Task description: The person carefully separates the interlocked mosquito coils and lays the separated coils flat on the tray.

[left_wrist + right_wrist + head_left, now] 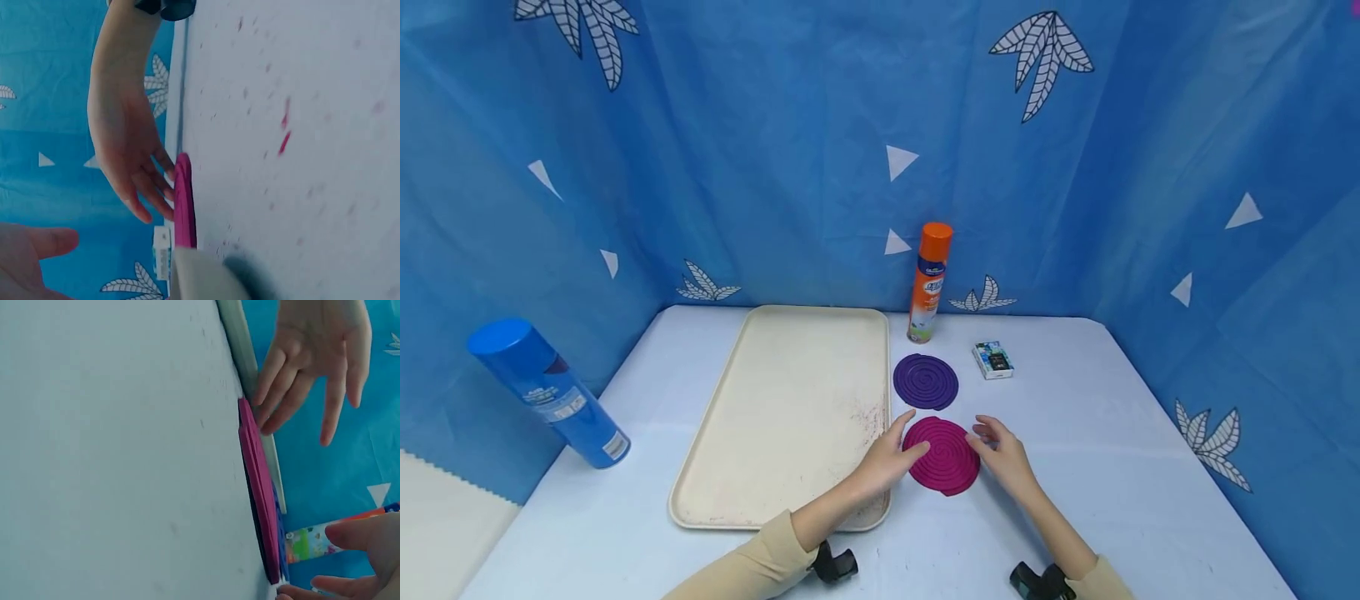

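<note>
- Now, the pink mat [946, 462] lies flat on the tabletop [1135, 475] between the left hand [883, 462] and right hand [1006, 462].
- Left: grip apart, fingers extended, thumb above the mat's left side.
- Right: grip apart, fingertips by its right edge; cannot tell whether they touch.
- Just beyond, a purple mat [925, 382]; tray [797, 400] to its left, small box [994, 361] right.

The tray [797, 392] lies left of both mats [949, 462].

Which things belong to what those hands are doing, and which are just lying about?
Likely in the job:
pink coiled mat, between left hand and right hand

Seemingly lying about:
purple coiled mat
cream tray
orange can
blue can
small box
</note>
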Motion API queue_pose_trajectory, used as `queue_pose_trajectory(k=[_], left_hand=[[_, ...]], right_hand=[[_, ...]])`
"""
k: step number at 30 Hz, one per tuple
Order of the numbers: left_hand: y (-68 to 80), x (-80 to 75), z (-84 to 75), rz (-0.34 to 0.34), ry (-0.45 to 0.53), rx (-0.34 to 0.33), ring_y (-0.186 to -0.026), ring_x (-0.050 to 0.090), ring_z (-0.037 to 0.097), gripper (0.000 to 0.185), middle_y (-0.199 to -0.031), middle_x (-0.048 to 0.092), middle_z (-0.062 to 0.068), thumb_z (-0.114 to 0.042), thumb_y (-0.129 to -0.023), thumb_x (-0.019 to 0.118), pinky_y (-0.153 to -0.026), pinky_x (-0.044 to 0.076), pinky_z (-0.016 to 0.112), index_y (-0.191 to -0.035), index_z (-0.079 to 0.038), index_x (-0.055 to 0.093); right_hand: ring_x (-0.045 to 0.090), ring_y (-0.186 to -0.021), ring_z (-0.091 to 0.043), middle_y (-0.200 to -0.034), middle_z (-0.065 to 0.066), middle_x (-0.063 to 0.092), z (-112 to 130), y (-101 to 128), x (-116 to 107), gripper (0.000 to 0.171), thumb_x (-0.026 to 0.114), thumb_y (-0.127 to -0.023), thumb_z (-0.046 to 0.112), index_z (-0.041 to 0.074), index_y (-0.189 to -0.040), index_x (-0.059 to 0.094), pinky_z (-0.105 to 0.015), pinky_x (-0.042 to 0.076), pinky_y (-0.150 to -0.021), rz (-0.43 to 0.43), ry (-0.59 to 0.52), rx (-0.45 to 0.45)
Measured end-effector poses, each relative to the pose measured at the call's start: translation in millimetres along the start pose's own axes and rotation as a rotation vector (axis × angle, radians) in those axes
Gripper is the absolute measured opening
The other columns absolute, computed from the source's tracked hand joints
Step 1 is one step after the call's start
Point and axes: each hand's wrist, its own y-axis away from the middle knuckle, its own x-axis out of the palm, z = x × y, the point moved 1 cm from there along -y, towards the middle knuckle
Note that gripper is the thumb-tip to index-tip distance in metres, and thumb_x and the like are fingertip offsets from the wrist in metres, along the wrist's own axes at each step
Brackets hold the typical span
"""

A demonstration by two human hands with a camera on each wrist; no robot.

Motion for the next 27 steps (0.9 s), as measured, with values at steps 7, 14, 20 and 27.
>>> queue_pose_trajectory(k=[7, 14, 20, 27], left_hand=[[9.4, 11.6, 1.3, 0.006, 0.092, -0.028, -0.133, 0.042, 0.043, 0.069, -0.144, 0.041, 0.028, -0.028, -0.093, 0.055, -0.111, 0.035, 0.056, -0.147, 0.002, 0.025], [6.1, 11.8, 4.0, -0.104, 0.212, -0.075, -0.131, 0.042, 0.045, 0.058, -0.138, 0.046, 0.03, -0.023, -0.092, 0.058, -0.108, 0.038, 0.057, -0.141, 0.002, 0.038], [2.1, 9.2, 6.3, -0.161, 0.292, -0.081, -0.13, 0.043, 0.047, 0.05, -0.14, 0.039, 0.036, -0.014, -0.091, 0.056, -0.105, 0.045, 0.051, -0.136, 0.005, 0.044], [-8.0, -5.0, 9.3, -0.224, 0.205, -0.027, -0.119, 0.055, 0.042, 0.043, -0.13, 0.052, 0.03, -0.007, -0.088, 0.059, -0.098, 0.052, 0.044, -0.128, 0.006, 0.052]], right_hand=[[0.061, -0.103, -0.035, -0.113, -0.025, 0.064, 5, 14, 9, 0.04, 0.067, -0.084, 0.003, -0.006, -0.122, 0.056, -0.039, 0.056, -0.085, -0.005, -0.057, -0.002], [0.056, -0.109, -0.038, -0.116, -0.027, 0.058, 9, 8, 13, 0.051, 0.064, -0.08, -0.012, -0.004, -0.128, 0.052, -0.042, 0.053, -0.094, -0.022, -0.202, 0.098], [0.064, -0.097, -0.015, -0.12, -0.023, 0.061, 9, 5, 7, 0.056, 0.062, -0.084, -0.008, -0.003, -0.136, 0.045, -0.014, 0.053, -0.077, -0.003, -0.436, 0.292], [0.067, -0.071, -0.001, -0.093, -0.007, 0.074, 21, -5, 7, 0.058, 0.065, -0.082, -0.007, -0.004, -0.136, 0.045, -0.015, 0.055, -0.064, 0.094, -0.587, 0.339]])
